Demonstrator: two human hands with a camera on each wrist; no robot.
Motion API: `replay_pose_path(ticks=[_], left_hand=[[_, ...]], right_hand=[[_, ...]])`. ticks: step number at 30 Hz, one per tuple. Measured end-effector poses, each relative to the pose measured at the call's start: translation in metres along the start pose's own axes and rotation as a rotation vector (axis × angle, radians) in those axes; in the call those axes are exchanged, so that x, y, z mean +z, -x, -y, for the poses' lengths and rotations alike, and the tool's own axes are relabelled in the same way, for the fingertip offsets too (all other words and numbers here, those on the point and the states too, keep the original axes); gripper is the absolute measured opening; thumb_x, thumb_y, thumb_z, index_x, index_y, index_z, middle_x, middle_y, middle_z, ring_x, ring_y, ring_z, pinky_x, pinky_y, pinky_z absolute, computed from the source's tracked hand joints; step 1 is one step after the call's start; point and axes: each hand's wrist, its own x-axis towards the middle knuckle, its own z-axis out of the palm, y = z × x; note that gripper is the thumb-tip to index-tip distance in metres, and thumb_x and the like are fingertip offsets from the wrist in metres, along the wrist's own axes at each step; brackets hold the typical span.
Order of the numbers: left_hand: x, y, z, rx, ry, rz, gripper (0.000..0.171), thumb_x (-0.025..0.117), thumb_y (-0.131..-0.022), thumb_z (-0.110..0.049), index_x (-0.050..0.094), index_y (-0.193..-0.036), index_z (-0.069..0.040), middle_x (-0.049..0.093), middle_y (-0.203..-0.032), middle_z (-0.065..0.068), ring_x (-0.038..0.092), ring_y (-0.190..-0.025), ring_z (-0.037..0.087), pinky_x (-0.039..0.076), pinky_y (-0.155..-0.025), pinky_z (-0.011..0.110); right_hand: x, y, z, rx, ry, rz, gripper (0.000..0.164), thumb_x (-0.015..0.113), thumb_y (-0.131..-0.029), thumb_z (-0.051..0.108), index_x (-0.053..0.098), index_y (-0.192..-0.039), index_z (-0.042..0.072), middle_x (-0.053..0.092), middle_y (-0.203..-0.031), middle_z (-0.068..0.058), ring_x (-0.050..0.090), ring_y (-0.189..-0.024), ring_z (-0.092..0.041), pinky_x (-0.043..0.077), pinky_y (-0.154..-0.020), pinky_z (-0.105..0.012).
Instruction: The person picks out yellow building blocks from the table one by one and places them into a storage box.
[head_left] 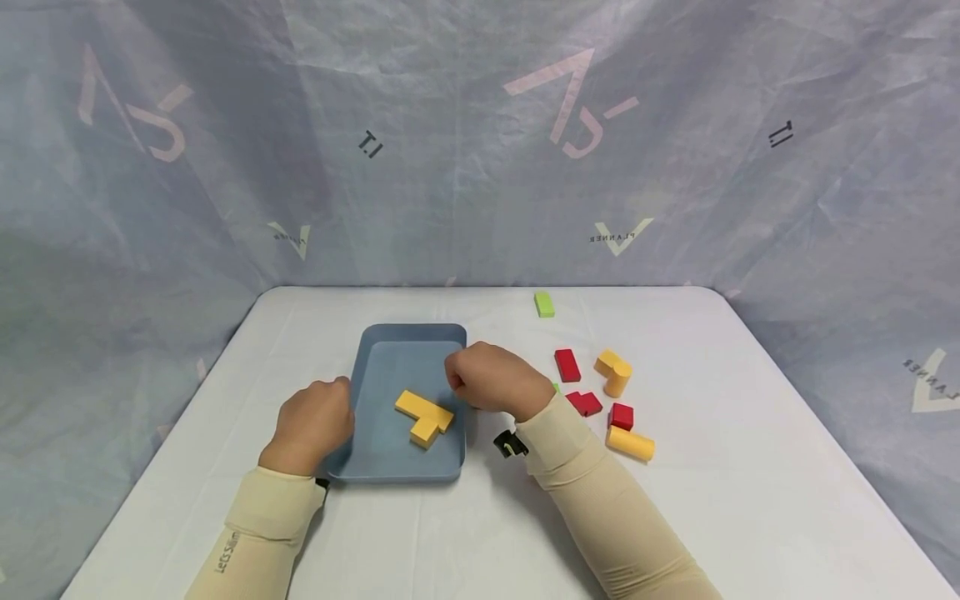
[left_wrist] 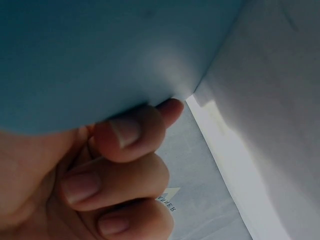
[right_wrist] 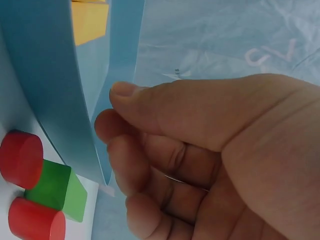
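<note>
A blue-grey tray (head_left: 408, 479) lies on the white table with yellow blocks (head_left: 423, 410) inside it. My left hand (head_left: 311, 421) grips the tray's left side; its curled fingers (left_wrist: 132, 170) lie along the outer wall in the left wrist view, the thumb hidden behind the tray. Over the tray's right rim is my right hand (head_left: 498, 379), fingers curled. In the right wrist view its thumb and index fingertips sit close together right at the rim, with nothing showing between them.
Right of the tray lie red blocks (head_left: 567, 365), a yellow cylinder (head_left: 630, 443) and more yellow pieces (head_left: 613, 372). A green block (right_wrist: 57, 187) stands between two red ones beside the tray. Farther back is a light green block (head_left: 544, 304). A grey curtain (head_left: 480, 208) hangs behind the table.
</note>
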Motion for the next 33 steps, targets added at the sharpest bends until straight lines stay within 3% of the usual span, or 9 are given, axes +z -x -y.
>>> replay_pose_path(ticks=[8,14,19,23,28,33], left_hand=[[0.001,0.000,-0.002,-0.012,0.009,0.021,0.018,0.061,-0.092,-0.002,0.066,-0.105,0.009,0.064,-0.069,0.015,0.055,-0.054,0.021,0.044,-0.047,0.038],[0.003,-0.001,-0.005,-0.007,0.037,0.038,0.018,0.059,-0.092,-0.002,0.066,-0.105,0.008,0.065,-0.070,0.014,0.055,-0.054,0.021,0.044,-0.047,0.038],[0.001,-0.001,-0.005,-0.007,0.047,0.027,0.012,0.058,-0.092,-0.002,0.064,-0.100,0.006,0.060,-0.066,0.011,0.054,-0.054,0.022,0.043,-0.047,0.038],[-0.001,-0.001,-0.005,-0.009,0.056,0.043,0.013,0.057,-0.093,-0.002,0.064,-0.101,0.006,0.061,-0.068,0.012,0.055,-0.055,0.022,0.043,-0.048,0.038],[-0.002,0.000,-0.004,-0.014,0.048,0.054,0.013,0.058,-0.093,-0.002,0.064,-0.101,0.007,0.062,-0.068,0.012,0.055,-0.055,0.022,0.043,-0.048,0.038],[-0.003,0.001,0.000,-0.011,0.042,0.054,0.012,0.058,-0.093,-0.002,0.064,-0.099,0.007,0.061,-0.068,0.012,0.054,-0.054,0.022,0.043,-0.047,0.038]], right_hand=[[-0.001,0.001,-0.004,-0.003,-0.019,0.006,0.012,0.065,-0.097,0.006,0.073,-0.091,0.013,0.062,-0.077,0.003,0.059,-0.068,-0.012,0.051,-0.062,-0.024],[-0.004,0.006,-0.005,0.006,-0.009,0.001,0.013,0.066,-0.097,0.008,0.068,-0.087,0.017,0.062,-0.077,0.004,0.058,-0.067,-0.011,0.051,-0.062,-0.023],[-0.011,0.008,-0.005,-0.014,-0.010,-0.036,0.011,0.066,-0.097,0.009,0.067,-0.090,0.017,0.062,-0.078,0.004,0.059,-0.066,-0.011,0.051,-0.066,-0.024],[-0.013,0.011,-0.009,0.003,0.015,-0.053,0.003,0.070,-0.097,0.013,0.071,-0.098,0.015,0.065,-0.085,0.005,0.060,-0.075,-0.010,0.053,-0.073,-0.025],[-0.014,0.018,-0.014,0.031,0.026,-0.095,0.010,0.072,-0.096,0.015,0.073,-0.107,0.015,0.069,-0.095,0.005,0.061,-0.083,-0.010,0.054,-0.077,-0.024],[-0.015,0.025,-0.018,0.038,0.023,-0.145,0.012,0.075,-0.094,0.016,0.073,-0.106,0.017,0.069,-0.094,0.008,0.061,-0.081,-0.009,0.054,-0.076,-0.022]])
